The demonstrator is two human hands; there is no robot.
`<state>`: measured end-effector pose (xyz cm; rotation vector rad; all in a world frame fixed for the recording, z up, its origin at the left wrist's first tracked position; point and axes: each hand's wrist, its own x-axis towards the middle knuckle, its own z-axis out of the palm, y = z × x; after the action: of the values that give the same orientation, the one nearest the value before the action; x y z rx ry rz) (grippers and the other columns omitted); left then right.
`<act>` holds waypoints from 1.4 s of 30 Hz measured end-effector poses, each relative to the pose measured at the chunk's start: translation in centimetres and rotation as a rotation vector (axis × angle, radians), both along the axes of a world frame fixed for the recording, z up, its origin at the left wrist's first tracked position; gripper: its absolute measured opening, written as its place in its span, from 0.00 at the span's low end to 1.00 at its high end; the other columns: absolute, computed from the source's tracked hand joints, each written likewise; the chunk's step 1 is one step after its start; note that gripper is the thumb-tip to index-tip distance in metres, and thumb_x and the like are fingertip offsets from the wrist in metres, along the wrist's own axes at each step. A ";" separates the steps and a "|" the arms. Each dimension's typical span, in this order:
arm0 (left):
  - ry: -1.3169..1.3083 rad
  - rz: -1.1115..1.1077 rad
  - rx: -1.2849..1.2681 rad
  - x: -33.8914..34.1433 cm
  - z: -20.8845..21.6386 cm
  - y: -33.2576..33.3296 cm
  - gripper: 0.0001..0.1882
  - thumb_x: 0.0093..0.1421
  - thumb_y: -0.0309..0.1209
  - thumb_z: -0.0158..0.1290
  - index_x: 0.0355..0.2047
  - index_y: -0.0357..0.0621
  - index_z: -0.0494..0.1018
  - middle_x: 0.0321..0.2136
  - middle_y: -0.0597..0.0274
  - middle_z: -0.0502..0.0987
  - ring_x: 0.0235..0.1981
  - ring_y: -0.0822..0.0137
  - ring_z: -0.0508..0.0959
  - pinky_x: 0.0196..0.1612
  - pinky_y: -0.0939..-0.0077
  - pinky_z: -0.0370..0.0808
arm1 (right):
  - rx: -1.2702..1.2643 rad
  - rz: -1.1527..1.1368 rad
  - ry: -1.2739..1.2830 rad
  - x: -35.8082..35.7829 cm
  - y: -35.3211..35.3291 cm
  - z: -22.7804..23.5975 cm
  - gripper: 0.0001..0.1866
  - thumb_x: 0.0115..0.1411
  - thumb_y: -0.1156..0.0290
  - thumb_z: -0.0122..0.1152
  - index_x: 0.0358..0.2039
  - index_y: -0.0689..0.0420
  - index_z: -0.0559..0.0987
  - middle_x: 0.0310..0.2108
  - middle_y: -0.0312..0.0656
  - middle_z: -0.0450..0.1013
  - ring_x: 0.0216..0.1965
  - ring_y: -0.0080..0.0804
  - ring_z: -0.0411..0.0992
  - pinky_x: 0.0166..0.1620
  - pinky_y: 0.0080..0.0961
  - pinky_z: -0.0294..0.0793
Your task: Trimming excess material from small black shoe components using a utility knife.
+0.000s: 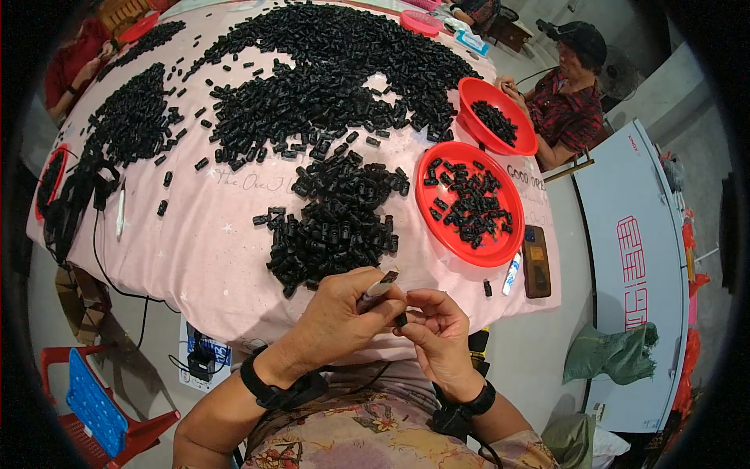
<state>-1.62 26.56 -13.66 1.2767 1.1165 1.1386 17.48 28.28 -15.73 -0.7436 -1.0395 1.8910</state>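
Observation:
My left hand (337, 314) is closed round a slim, pen-like tool (378, 290) with a pale body and a dark end pointing up and away. My right hand (439, 327) pinches a small black plastic piece (401, 320) between thumb and fingers, close against the left fingertips. Its details are too small to make out. Just beyond both hands lies a heap of similar black pieces (332, 223) on the pink cloth (211, 258). To the right, a red basin (426, 205) holds more of them. One loose piece (487, 288) rests below that basin.
Far larger piles of black pieces (312, 102) spread across the table. A second red basin (530, 141) stands by a co-worker (570, 94) at right; another person (74, 74) sits far left. A phone (536, 262) lies near the right edge. A dark cable (98, 242) hangs at left.

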 end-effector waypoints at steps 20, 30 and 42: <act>-0.031 0.119 -0.068 0.0 -0.6 -0.3 0.05 0.59 0.26 0.53 0.33 0.36 0.74 0.23 0.68 0.69 0.23 0.81 0.64 0.25 0.82 0.62 | 0.017 0.016 -0.123 0.2 0.0 0.8 0.20 0.59 0.84 0.55 0.53 0.66 0.68 0.49 0.47 0.70 0.41 0.38 0.77 0.43 0.27 0.79; -0.039 0.095 -0.123 -0.3 0.1 -0.6 0.06 0.60 0.27 0.52 0.33 0.36 0.74 0.23 0.73 0.68 0.24 0.83 0.63 0.25 0.84 0.62 | -0.038 -0.089 -0.063 0.2 0.6 0.9 0.16 0.60 0.85 0.53 0.49 0.64 0.70 0.46 0.50 0.72 0.41 0.37 0.77 0.44 0.28 0.78; 0.000 0.051 -0.188 -0.2 0.5 -0.8 0.06 0.61 0.29 0.53 0.35 0.40 0.75 0.21 0.78 0.67 0.21 0.85 0.62 0.23 0.87 0.60 | -0.128 -0.222 -0.116 0.6 1.0 1.0 0.06 0.61 0.81 0.54 0.39 0.65 0.74 0.35 0.49 0.76 0.30 0.35 0.78 0.34 0.25 0.79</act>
<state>-1.85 25.77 -13.19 1.1085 1.2315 1.0444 18.03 29.29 -14.77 -1.0104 -0.8716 1.7508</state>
